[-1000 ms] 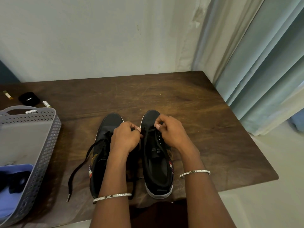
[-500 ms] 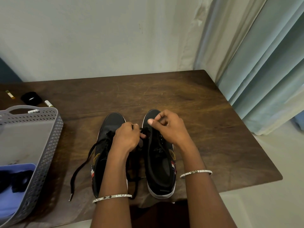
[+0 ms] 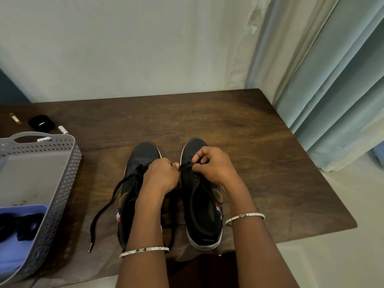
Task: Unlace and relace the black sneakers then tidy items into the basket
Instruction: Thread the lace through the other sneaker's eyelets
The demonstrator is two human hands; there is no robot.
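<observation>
We see both hands curled over the front of the right sneaker point(image 3: 204, 215). The right hand point(image 3: 214, 165) pinches the black lace point(image 3: 185, 166) between thumb and forefinger just above the front eyelets. The left hand point(image 3: 161, 175) is curled with its fingertips pinching the same lace from the other side, so the 2 hands nearly touch. A silver bangle point(image 3: 144, 250) sits on the left wrist and another point(image 3: 245, 216) on the right. The 2 black sneakers stand side by side, toes pointing to the wall, heels close to the near edge of the brown wooden table point(image 3: 259, 163). The left sneaker point(image 3: 143, 154) lies partly under the left forearm, and its loose lace point(image 3: 104, 208) trails left across the wood, its metal tip ending between the shoe and the grey perforated basket point(image 3: 62, 183). The basket stands at the table's left, its near corner by the front edge, and holds a blue tray point(image 3: 12, 246) with dark items point(image 3: 20, 225) we cannot identify. Behind it lie a black round object point(image 3: 41, 122), 2 small white tubes point(image 3: 63, 129) and a yellow strip point(image 3: 15, 118). A broad stretch of wood runs from the toes to the far edge at the wall and from the right sneaker to the slanting right edge, where pale blue curtains point(image 3: 332, 90) hang just beside the far corner.
</observation>
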